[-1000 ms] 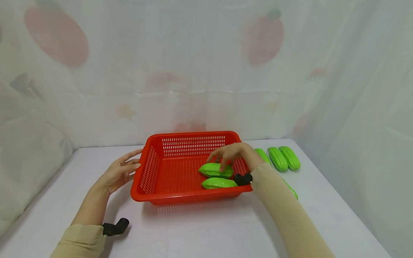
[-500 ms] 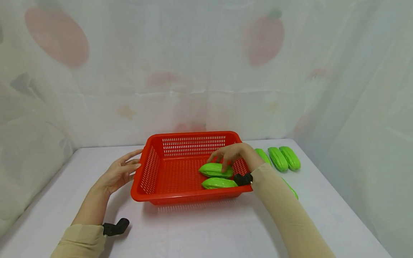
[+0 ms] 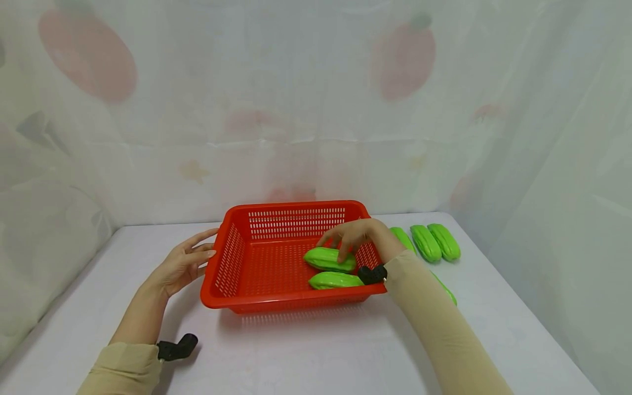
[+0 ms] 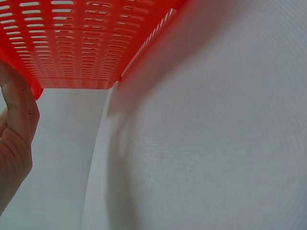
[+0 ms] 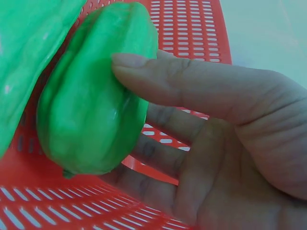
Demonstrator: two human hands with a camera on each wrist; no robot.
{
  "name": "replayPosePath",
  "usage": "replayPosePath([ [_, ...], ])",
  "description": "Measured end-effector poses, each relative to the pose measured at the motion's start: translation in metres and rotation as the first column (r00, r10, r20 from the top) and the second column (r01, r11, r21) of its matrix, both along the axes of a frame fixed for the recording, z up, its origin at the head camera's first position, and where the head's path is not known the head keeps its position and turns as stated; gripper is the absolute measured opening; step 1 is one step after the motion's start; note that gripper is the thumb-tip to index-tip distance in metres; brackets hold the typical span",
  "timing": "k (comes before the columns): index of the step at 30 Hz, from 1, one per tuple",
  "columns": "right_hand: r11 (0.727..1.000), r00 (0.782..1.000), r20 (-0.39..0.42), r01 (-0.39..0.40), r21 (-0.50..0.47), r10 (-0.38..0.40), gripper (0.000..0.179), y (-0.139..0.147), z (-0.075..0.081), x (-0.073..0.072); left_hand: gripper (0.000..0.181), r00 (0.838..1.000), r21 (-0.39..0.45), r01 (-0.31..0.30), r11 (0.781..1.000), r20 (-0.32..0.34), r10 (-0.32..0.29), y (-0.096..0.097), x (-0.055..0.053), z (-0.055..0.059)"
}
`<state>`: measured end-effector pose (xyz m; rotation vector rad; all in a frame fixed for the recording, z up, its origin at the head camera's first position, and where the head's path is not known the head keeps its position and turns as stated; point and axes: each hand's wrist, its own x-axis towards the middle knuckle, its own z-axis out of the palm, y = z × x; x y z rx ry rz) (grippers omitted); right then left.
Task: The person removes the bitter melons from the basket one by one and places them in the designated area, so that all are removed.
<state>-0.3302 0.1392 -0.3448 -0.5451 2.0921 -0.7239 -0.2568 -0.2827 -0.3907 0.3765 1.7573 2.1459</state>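
Note:
A red plastic basket [image 3: 276, 299] with slotted walls stands on the table, two ridged green gourds at its right end. My right hand [image 3: 348, 236] reaches in over the right side and grips the farther gourd [image 3: 326, 259]. In the right wrist view my thumb [image 5: 158, 79] lies across this gourd [image 5: 91, 110], while the other fingers go behind it. Beside it lies the nearer gourd [image 3: 333, 280]. My left hand [image 3: 180, 266] is at the basket's left rim, its fingertips touching the outside with the fingers loosely bent.
To the right of the basket, on the white table [image 3: 296, 351], lie several more green gourds [image 3: 425, 243], some partly hidden by my right arm. A white printed curtain [image 3: 316, 109] hangs behind and at both sides. Black wrist cameras [image 3: 178, 348] sit at both sleeves.
The gourd in my right hand has risen slightly, its left end tipping up, and my fingers have closed on it. My left hand and the basket stay where they were.

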Motion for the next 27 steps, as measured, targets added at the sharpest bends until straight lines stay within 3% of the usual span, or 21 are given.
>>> replayPosePath([
  [10, 0.998, 1.0, 0.017, 0.027, -0.06, -0.026, 0.06, 0.0008, -0.0003, -0.0026, 0.055, 1.0, 0.011, 0.012, 1.0, -0.007, -0.012, -0.0004, 0.0008, -0.0001],
  [17, 0.996, 0.999, -0.045, 0.014, -0.085, -0.018, 0.061, -0.0006, 0.0033, -0.0032, 0.055, 1.0, -0.001, 0.009, 1.0, -0.008, -0.009, -0.0019, 0.0018, -0.0002],
  [27, 0.988, 0.996, -0.045, 0.07, -0.137, -0.077, 0.063, -0.0054, 0.0088, -0.004, 0.055, 1.0, -0.015, -0.005, 1.0, -0.004, 0.005, -0.0034, 0.001, -0.0006],
])
